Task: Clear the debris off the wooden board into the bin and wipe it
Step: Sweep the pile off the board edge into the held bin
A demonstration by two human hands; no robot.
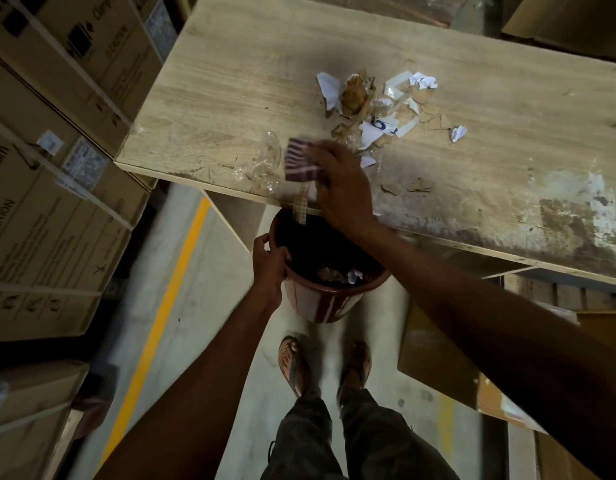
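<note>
A pale wooden board [230, 98] lies ahead with a heap of debris [375, 105]: torn white paper, brown scraps and clear plastic wrap [265, 161] near its front edge. My right hand [341, 188] holds a purple striped cloth [299, 161] against the board at the front edge, blurred by motion. A tan strip [301, 206] hangs off the edge over the brown bin [313, 303]. My left hand [270, 263] grips the bin's rim just below the board's edge. Some scraps lie inside the bin.
Strapped cardboard boxes [57, 150] are stacked along the left. A yellow line [168, 296] runs down the concrete floor. More cardboard [438, 358] leans at the right under the board. My sandalled feet [323, 365] stand below the bin.
</note>
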